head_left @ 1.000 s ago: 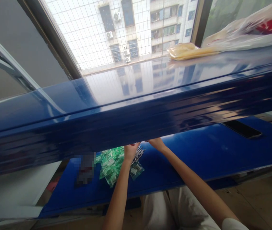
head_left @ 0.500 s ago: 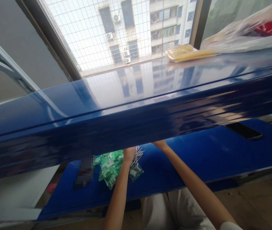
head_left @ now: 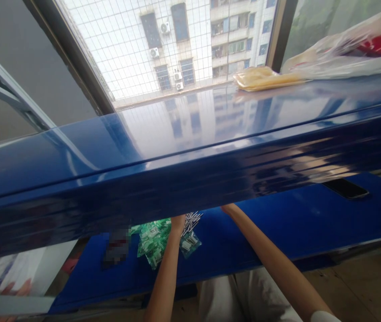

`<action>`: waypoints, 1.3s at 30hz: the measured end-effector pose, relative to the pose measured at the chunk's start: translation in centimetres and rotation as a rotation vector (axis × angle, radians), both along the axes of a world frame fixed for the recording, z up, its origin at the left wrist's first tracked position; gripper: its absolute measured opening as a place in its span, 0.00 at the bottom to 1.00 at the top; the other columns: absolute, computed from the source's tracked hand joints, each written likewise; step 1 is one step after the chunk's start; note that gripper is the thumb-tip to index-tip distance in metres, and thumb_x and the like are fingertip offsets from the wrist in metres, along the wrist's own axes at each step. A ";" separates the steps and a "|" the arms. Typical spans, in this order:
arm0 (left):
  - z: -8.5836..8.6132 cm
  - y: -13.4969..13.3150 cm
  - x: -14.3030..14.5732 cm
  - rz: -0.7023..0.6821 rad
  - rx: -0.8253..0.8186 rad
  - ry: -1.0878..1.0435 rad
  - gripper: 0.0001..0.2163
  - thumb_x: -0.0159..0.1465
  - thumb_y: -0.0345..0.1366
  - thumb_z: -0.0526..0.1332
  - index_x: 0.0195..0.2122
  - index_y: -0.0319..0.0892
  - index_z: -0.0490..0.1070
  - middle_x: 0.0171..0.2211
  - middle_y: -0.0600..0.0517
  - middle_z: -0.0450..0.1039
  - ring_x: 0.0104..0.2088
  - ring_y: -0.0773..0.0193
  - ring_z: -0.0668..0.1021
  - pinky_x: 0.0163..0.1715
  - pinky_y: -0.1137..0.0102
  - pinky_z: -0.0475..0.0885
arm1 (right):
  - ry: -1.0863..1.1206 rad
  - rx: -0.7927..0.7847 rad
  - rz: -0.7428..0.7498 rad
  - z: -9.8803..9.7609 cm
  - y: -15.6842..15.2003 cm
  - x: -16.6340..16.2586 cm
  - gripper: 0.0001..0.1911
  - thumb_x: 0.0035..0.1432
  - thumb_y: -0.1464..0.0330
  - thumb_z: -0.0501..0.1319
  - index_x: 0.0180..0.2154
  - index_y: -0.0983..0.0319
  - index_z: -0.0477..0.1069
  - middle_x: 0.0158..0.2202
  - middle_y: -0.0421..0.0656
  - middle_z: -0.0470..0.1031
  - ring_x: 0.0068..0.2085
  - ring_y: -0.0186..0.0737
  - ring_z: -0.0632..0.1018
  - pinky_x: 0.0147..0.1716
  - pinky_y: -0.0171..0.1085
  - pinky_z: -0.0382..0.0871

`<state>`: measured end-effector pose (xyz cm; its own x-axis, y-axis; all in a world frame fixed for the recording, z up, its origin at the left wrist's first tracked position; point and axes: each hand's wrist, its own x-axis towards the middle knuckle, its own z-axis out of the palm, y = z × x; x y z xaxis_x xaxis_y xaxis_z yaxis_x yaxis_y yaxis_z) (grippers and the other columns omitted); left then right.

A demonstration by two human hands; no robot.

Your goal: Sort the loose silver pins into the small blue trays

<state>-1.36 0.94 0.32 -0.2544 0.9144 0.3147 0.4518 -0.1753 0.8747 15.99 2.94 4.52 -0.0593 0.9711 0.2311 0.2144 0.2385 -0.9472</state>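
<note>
Both my arms reach under a glossy blue shelf beam [head_left: 190, 170] toward the blue lower shelf [head_left: 277, 228]. Only the wrist of my left hand [head_left: 177, 221] shows; its fingers are hidden behind the beam. It sits beside a bunch of thin metal pins [head_left: 192, 220] and a pile of small green circuit boards [head_left: 153, 239]. My right hand [head_left: 228, 208] is also cut off at the wrist by the beam, to the right of the pins.
A dark phone [head_left: 346, 188] lies on the lower shelf at the right. On the upper shelf top lie a yellowish bag [head_left: 264, 78] and clear plastic wrapping [head_left: 341, 47]. A window with a grid [head_left: 177, 44] lies beyond. A blurred dark object [head_left: 118, 246] sits left of the boards.
The view has tilted up a little, so the beam now covers more of both hands. The arms stay in the same place by the pins.
</note>
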 end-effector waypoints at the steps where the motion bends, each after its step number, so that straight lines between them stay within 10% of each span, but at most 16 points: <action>1: 0.0 0.0 0.0 0.004 -0.007 -0.002 0.09 0.57 0.38 0.54 0.25 0.44 0.71 0.19 0.52 0.70 0.30 0.62 0.74 0.34 0.68 0.68 | 0.038 0.003 0.019 0.1 -0.2 -0.1 0.13 0.53 0.65 0.56 0.40 0.59 0.71 0.37 0.45 0.75 0.42 0.44 0.74 0.40 0.43 0.71; 17: 0.6 -0.1 1.2 -0.025 0.053 0.136 0.08 0.55 0.39 0.57 0.26 0.40 0.71 0.20 0.53 0.70 0.25 0.65 0.72 0.31 0.69 0.68 | -0.589 0.138 0.025 -1.7 0.2 0.4 0.14 0.50 0.68 0.56 0.39 0.61 0.73 0.38 0.46 0.75 0.45 0.46 0.72 0.47 0.46 0.63; 29: 1.7 -0.7 2.3 -0.139 0.062 0.255 0.09 0.57 0.35 0.54 0.34 0.40 0.72 0.31 0.49 0.73 0.28 0.65 0.73 0.26 0.71 0.69 | -0.595 0.275 0.117 -2.7 0.5 0.2 0.15 0.51 0.70 0.54 0.40 0.60 0.73 0.38 0.45 0.76 0.41 0.43 0.75 0.45 0.43 0.66; 39: 1.3 -0.6 2.8 -0.097 -0.009 0.321 0.10 0.57 0.37 0.55 0.22 0.41 0.70 0.20 0.51 0.69 0.23 0.64 0.72 0.31 0.66 0.68 | -0.611 0.327 0.145 -4.6 1.3 0.9 0.15 0.53 0.68 0.53 0.40 0.62 0.73 0.40 0.46 0.75 0.43 0.44 0.74 0.45 0.43 0.66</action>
